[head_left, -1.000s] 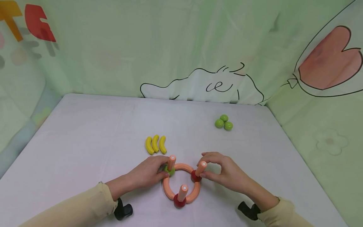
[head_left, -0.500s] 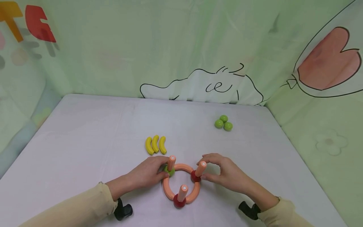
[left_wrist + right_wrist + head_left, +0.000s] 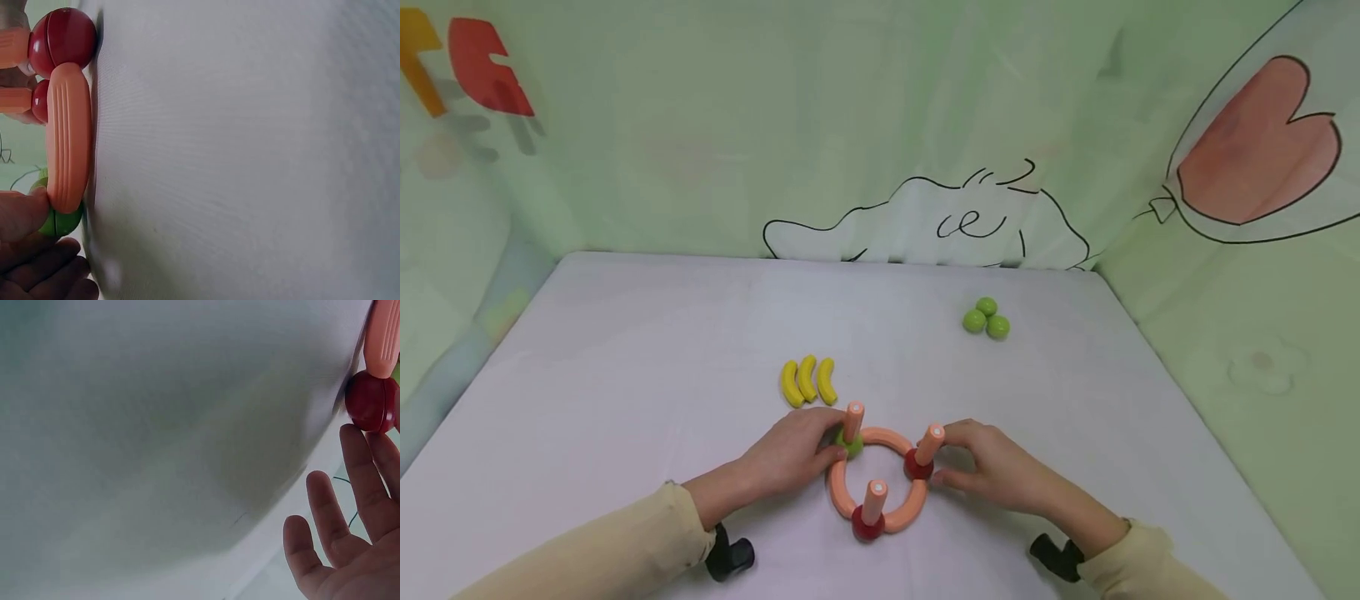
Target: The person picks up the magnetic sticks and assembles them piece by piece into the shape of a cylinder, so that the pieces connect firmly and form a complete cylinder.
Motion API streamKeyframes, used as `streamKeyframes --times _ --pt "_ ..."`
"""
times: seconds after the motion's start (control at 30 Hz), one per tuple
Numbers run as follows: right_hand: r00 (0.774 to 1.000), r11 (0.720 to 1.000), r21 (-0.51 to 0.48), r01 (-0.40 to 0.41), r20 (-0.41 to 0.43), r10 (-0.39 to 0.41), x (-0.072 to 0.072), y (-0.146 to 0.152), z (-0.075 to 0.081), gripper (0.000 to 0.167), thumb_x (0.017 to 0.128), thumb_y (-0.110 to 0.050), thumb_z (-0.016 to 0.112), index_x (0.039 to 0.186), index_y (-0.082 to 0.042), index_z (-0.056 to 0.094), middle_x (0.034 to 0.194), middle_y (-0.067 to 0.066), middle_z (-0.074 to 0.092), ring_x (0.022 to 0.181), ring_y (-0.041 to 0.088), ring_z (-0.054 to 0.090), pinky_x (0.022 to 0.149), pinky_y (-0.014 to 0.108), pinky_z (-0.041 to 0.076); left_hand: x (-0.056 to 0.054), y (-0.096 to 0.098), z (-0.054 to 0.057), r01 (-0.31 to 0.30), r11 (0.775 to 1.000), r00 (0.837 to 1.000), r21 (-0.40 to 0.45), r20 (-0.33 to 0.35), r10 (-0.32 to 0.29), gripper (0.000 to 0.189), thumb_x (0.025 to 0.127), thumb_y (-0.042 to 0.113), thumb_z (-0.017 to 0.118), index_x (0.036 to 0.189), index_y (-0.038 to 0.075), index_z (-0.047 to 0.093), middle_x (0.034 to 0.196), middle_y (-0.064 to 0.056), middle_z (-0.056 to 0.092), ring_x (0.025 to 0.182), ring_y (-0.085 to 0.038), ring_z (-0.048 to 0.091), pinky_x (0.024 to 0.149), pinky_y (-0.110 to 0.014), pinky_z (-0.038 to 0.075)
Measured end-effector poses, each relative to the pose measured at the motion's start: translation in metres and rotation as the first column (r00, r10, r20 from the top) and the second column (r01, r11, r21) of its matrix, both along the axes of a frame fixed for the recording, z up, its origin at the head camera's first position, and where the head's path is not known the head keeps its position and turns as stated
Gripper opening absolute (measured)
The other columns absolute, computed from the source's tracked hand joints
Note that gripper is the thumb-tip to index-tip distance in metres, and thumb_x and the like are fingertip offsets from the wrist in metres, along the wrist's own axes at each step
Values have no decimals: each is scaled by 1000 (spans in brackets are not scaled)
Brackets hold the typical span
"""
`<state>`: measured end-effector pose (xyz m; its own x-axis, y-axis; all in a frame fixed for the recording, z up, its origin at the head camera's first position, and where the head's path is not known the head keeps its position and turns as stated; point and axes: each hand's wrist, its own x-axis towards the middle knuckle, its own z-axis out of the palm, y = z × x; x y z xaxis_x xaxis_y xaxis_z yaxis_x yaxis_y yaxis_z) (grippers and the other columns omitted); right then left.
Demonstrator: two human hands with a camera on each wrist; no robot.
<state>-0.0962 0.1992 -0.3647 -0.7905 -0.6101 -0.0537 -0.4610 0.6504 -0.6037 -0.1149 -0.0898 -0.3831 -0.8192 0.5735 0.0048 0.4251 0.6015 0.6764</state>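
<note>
A ring of curved orange sticks (image 3: 838, 492) lies near the front middle of the table, joined by balls that each bear an upright orange stick. My left hand (image 3: 790, 450) pinches the green ball (image 3: 853, 445) at the ring's far left; its thumb (image 3: 25, 215) also lies by the curved stick's end in the left wrist view. At the ring's right, my right hand (image 3: 1000, 467) has thumb and fingertips around the red ball (image 3: 917, 465), with the other fingers (image 3: 325, 503) spread apart. Another red ball (image 3: 868, 525) sits at the front, untouched.
Three yellow toy bananas (image 3: 807, 380) lie just beyond the ring. Three green balls (image 3: 987, 318) are grouped farther back on the right. Behind the white table (image 3: 647, 333) hangs a pale green printed cloth (image 3: 700, 125).
My right hand has slid slightly lower, from beside the upright stick to the red ball beneath. My left hand keeps its hold on the green ball. The head view has shifted a little.
</note>
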Motion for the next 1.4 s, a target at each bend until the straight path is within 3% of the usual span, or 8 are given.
streamKeyframes --times 0.13,0.43,0.67,0.87,1.0,1.13,1.27,1.4 --pt "1000 1000 22 11 19 -11 -1 -1 3 25 88 -11 79 107 -26 73 112 -13 74 112 14 66 101 41 54 0 -1 1 -26 1000 999 -3 23 26 15 92 12 74 106 9 68 111 -4 72 104 -19 64 96 -44 54" --pt "999 998 63 32 33 -34 -1 -2 8 23 91 -13 77 110 -25 73 116 -8 74 113 21 66 101 46 53 0 -11 1 101 995 989 -16 108 -99 65 76 26 91 126 3 56 136 -13 61 134 -31 55 115 -50 43" --pt "996 996 76 37 77 -43 0 -3 11 25 91 -10 76 110 -27 74 113 -13 74 115 19 65 102 47 52 0 -11 -2 64 998 992 -8 106 -63 72 77 19 90 135 0 54 140 -15 59 136 -32 54 114 -50 43" --pt "995 998 58 37 87 -42 5 -3 12 22 91 -11 76 107 -27 75 110 -16 74 112 14 66 100 39 54 -1 -12 -3 24 999 996 -23 89 -21 64 86 13 81 141 -3 53 140 -17 61 135 -34 55 114 -51 43" --pt "994 998 53 38 98 -43 7 -2 11 21 92 -12 75 107 -26 75 109 -16 74 110 11 66 98 35 54 -2 -16 0 80 996 991 -49 114 -74 51 97 2 63 145 -3 49 146 -16 57 140 -32 51 117 -50 41" --pt "993 997 59 43 109 -49 7 -2 11 20 92 -13 75 107 -26 74 108 -16 74 109 10 66 98 35 55 -2 -20 4 176 983 965 -48 205 -163 67 86 -7 55 150 3 39 151 -7 50 143 -20 46 121 -45 37" --pt "993 998 47 33 112 -38 9 -1 11 20 93 -13 74 107 -27 75 109 -16 74 108 8 66 97 35 55 -1 -19 6 239 971 944 -24 242 -226 76 83 13 73 149 12 35 144 2 48 133 -9 47 120 -40 38" --pt "993 999 33 27 117 -31 10 1 11 20 93 -13 74 106 -27 75 108 -16 75 106 5 67 95 32 56 -1 -16 4 260 965 944 -38 222 -245 95 77 35 89 150 15 33 146 3 44 135 -11 45 120 -41 38"
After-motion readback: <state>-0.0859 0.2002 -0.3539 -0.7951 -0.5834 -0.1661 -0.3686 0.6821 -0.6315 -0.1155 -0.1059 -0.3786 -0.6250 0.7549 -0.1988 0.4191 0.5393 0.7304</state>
